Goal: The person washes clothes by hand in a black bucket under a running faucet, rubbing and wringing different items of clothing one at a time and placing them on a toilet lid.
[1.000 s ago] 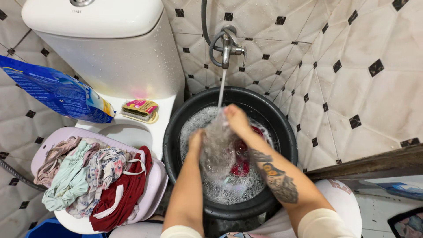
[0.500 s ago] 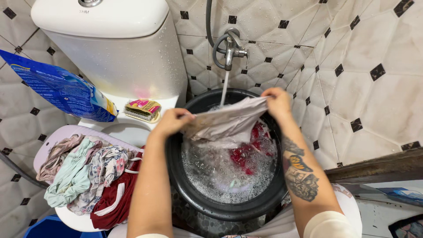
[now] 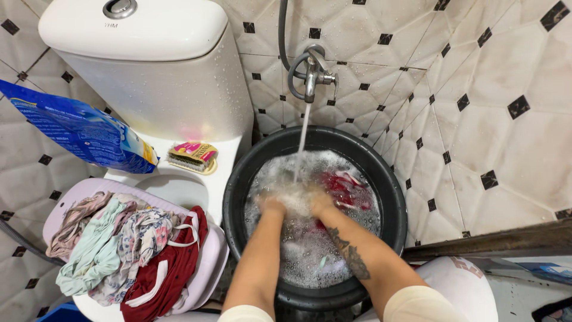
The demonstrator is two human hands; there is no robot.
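A black round basin [image 3: 393,197] full of foamy water stands under a running wall tap [image 3: 311,73]. My left hand [image 3: 271,206] and my right hand [image 3: 319,203] are close together in the suds near the basin's middle, both gripping a pale grey garment [image 3: 296,195] that is mostly under the foam. The water stream falls just beyond my hands. A red garment [image 3: 339,185] floats to the right of them. My right forearm carries a tattoo.
A white toilet with its cistern [image 3: 149,65] stands left of the basin. A pile of clothes [image 3: 128,247] lies on the closed lid. A blue detergent bag [image 3: 77,134] and a scrubbing brush [image 3: 192,156] rest behind it. Tiled walls close in on the right.
My hands held the grey garment stretched wide above the basin half a second ago; now they have come together and pushed it down into the suds.
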